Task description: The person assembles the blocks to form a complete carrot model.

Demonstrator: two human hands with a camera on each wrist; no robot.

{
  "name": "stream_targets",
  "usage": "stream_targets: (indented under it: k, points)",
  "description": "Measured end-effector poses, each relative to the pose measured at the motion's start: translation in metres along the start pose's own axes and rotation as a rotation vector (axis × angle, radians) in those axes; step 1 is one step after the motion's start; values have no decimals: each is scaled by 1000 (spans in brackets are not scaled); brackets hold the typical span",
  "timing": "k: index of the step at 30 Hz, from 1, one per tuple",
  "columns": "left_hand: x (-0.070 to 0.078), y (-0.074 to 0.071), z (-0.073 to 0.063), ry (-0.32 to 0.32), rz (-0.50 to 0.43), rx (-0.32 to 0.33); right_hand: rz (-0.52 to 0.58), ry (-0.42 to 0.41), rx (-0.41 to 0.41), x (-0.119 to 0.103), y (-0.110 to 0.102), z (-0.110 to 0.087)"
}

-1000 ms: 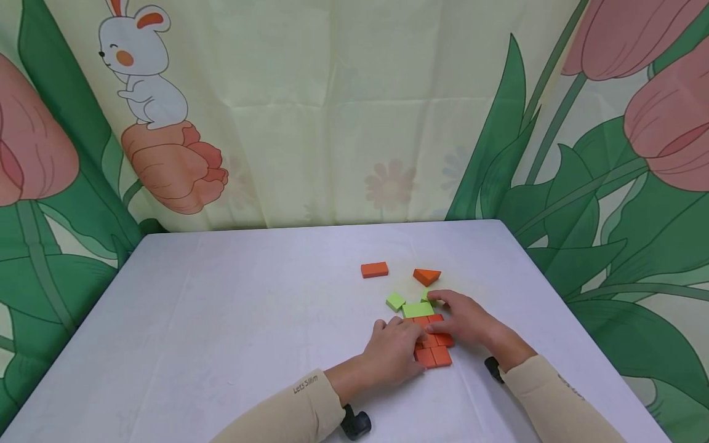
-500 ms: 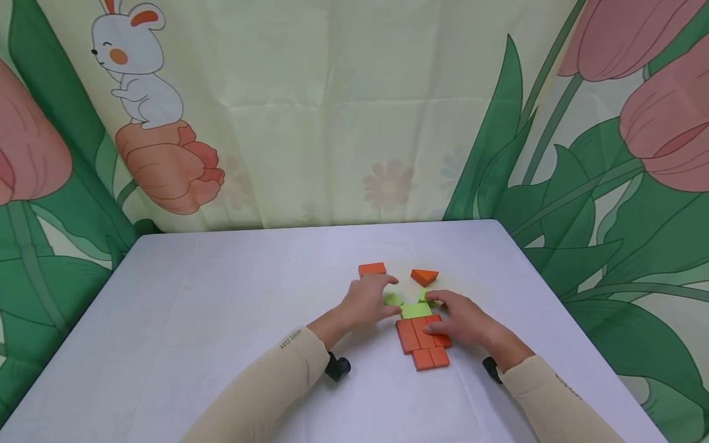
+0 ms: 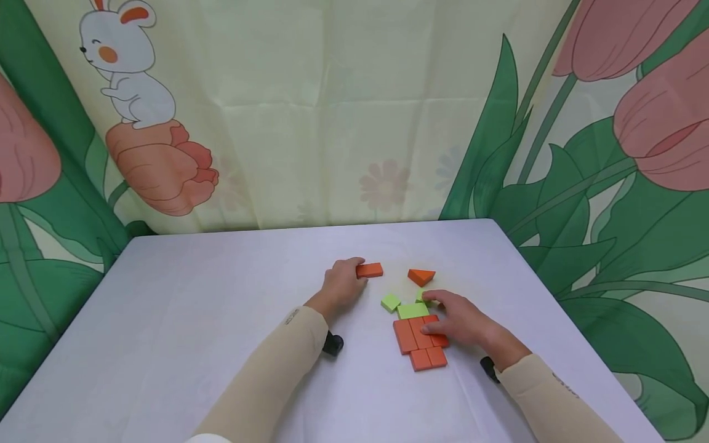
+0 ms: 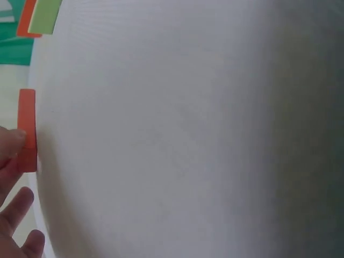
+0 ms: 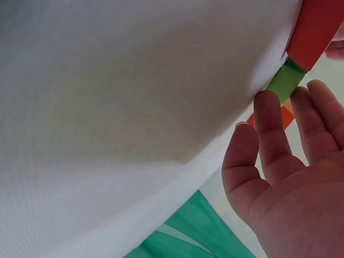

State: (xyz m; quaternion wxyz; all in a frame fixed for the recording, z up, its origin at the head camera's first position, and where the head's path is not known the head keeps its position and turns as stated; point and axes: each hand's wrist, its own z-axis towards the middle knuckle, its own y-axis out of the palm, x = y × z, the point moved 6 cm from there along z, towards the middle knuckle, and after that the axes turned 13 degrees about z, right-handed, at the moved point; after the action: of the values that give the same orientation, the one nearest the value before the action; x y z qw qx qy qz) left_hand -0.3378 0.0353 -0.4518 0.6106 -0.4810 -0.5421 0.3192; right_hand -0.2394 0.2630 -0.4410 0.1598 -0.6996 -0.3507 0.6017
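Note:
At the far part of the white table, my left hand [image 3: 340, 287] pinches the left end of an orange rectangular block [image 3: 371, 269]. In the left wrist view its thumb lies on that orange block [image 4: 27, 115]. My right hand [image 3: 464, 317] rests beside a group of flat orange blocks [image 3: 405, 337], its thumb over one of them. Its index fingertip is at a small green block [image 3: 418, 296], partly hidden. A wider green block [image 3: 412, 311] lies against the orange group, with a green square block [image 3: 390, 302] just left of it. Relaxed fingers show in the right wrist view.
An orange triangular block [image 3: 421, 277] lies behind the green blocks. White cloth covers the table [image 3: 221, 320], and a printed curtain [image 3: 288, 123] hangs behind its far edge. A small black camera sits at each wrist.
My left hand has left the orange group, moved away and to the left, and taken hold of the far orange rectangular block. My right hand has stayed in place.

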Motion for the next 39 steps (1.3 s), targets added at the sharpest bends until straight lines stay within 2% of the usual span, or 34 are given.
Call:
stream_targets:
  k: [4, 10, 16, 20, 24, 29, 32, 39]
  points:
    - [1, -4, 1, -7, 52, 21, 2, -11, -2, 1, 0, 1]
    - [1, -7, -2, -21, 98, 14, -3, 1, 0, 2, 0, 2]
    - [-2, -11, -7, 11, 169, 30, -9, 8, 0, 2, 2, 2]
    - [-2, -20, -15, 30, 149, 58, -13, 4, -2, 1, 2, 1]
    - [6, -30, -26, 90, 107, 69, -12, 0, -3, 0, 1, 0]
    - [19, -35, -45, 209, 106, 92, -12, -2, -2, 0, 0, -1]
    - [22, -35, -58, 259, 108, 104, -14, 0, -1, 1, 0, -1]
    - [33, -32, -87, 342, 84, 68, -6, -6, 1, -2, 0, -3]
